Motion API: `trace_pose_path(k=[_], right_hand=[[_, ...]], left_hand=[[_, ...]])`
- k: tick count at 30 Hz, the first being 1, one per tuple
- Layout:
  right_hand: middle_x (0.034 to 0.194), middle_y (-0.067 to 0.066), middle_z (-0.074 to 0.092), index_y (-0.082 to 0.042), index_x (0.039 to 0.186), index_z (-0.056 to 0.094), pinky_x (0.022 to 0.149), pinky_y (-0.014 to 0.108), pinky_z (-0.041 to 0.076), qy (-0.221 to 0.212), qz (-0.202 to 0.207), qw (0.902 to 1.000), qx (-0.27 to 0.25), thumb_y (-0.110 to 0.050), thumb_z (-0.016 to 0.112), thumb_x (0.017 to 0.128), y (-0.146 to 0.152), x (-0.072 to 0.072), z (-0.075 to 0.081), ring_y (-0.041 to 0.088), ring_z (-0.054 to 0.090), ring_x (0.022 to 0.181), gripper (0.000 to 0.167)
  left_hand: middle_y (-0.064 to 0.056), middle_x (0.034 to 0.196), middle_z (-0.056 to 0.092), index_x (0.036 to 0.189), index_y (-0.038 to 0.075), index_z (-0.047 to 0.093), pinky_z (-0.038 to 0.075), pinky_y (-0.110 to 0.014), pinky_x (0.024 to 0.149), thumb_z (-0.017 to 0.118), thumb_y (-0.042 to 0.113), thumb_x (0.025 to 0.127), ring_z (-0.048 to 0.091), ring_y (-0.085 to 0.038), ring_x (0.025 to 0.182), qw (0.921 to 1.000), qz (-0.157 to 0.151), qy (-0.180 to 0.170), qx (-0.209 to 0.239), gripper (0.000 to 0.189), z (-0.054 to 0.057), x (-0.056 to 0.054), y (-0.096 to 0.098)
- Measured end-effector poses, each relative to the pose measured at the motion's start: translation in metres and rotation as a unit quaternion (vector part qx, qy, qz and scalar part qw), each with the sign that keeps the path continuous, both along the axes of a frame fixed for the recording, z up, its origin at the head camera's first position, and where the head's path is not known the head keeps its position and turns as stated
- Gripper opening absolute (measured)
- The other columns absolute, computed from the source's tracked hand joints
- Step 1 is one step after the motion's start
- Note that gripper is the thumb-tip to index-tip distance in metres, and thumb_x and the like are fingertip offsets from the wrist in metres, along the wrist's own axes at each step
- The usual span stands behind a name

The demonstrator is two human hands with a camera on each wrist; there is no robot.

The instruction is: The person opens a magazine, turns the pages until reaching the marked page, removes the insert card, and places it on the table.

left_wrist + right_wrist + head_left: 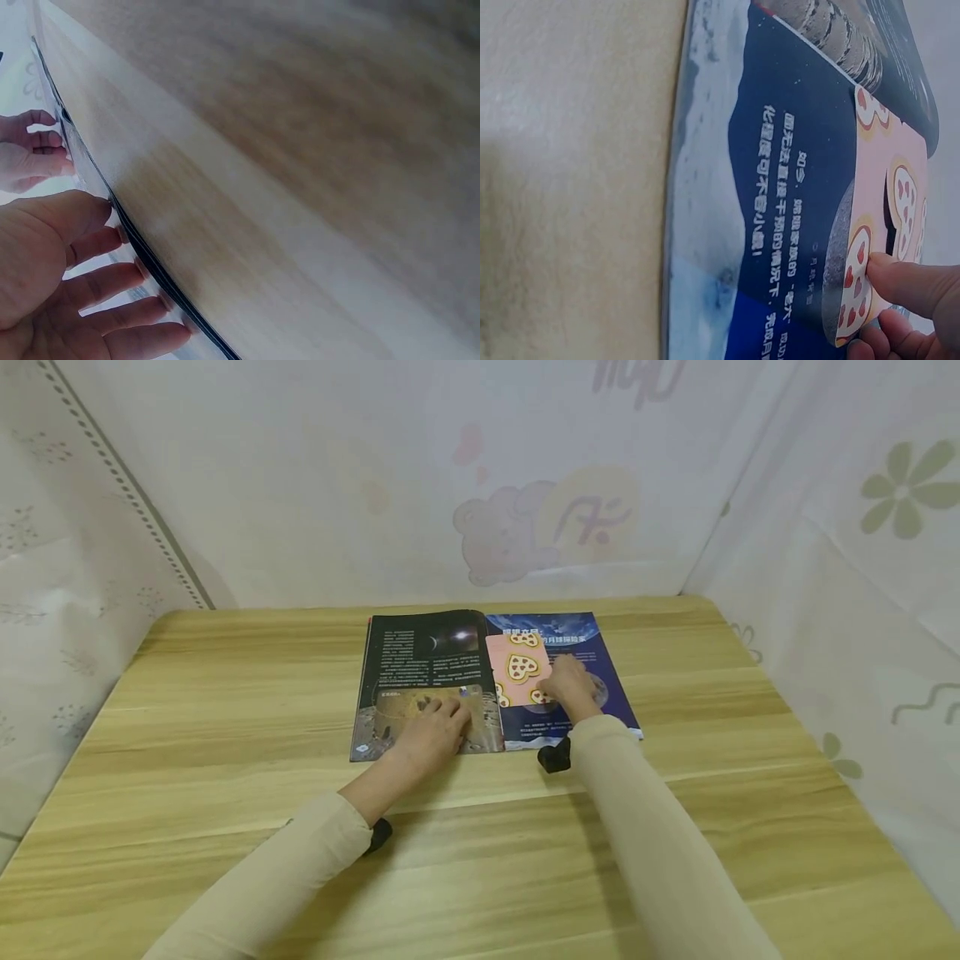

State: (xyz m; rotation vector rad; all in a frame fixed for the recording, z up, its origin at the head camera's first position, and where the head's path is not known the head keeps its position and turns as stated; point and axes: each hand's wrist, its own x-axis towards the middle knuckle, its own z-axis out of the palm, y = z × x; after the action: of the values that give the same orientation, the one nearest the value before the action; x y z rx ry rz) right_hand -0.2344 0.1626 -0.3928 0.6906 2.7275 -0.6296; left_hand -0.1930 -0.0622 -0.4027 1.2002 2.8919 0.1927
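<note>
An open magazine [450,664] lies on the table with dark, space-themed pages. Over its right page, next to the centre fold, is a pink card [506,650] printed with heart-shaped cookies. My right hand [572,687] pinches the card's right edge, thumb on top and fingers curled at its side. In the right wrist view a dark, narrow slit shows in the card [911,146] near the thumb. My left hand [431,735] rests its loosely bent fingers on the lower left page. Seen from the left wrist, those fingers touch the page close to the magazine's lower edge [161,277].
The wood-grain table [225,718] extends around the magazine on all sides. Pale printed cloth [337,485] hangs behind the table and at both sides. Black devices [555,757] sit at both wrists, under the cream sleeves [630,802].
</note>
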Motion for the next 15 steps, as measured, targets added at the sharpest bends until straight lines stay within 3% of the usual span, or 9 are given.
trace_pose_path(k=[5,15], right_hand=[[0.095,0.012,0.054,0.001,0.114,0.054,0.063,0.036,0.041,0.007,-0.006,1.0000,0.001,-0.023,0.063,0.087,0.0003,0.0022,0.0003,0.025,0.051,0.078,0.037],[0.101,0.017,0.058,0.007,0.123,0.044,0.067,0.035,0.047,0.046,-0.004,0.9989,-0.009,-0.022,0.066,0.086,0.0013,0.0051,-0.0035,0.025,0.053,0.081,0.052]], left_hand=[[-0.016,0.119,0.055,0.105,0.005,0.053,0.052,-0.045,0.089,0.060,0.013,0.091,0.055,-0.037,0.107,1.0000,-0.001,-0.002,-0.002,0.018,0.0001,0.0000,0.0003],[-0.016,0.122,0.054,0.106,0.005,0.053,0.052,-0.045,0.090,0.060,0.014,0.091,0.054,-0.037,0.110,0.9998,0.007,-0.016,-0.012,0.018,-0.0006,-0.0008,0.0009]])
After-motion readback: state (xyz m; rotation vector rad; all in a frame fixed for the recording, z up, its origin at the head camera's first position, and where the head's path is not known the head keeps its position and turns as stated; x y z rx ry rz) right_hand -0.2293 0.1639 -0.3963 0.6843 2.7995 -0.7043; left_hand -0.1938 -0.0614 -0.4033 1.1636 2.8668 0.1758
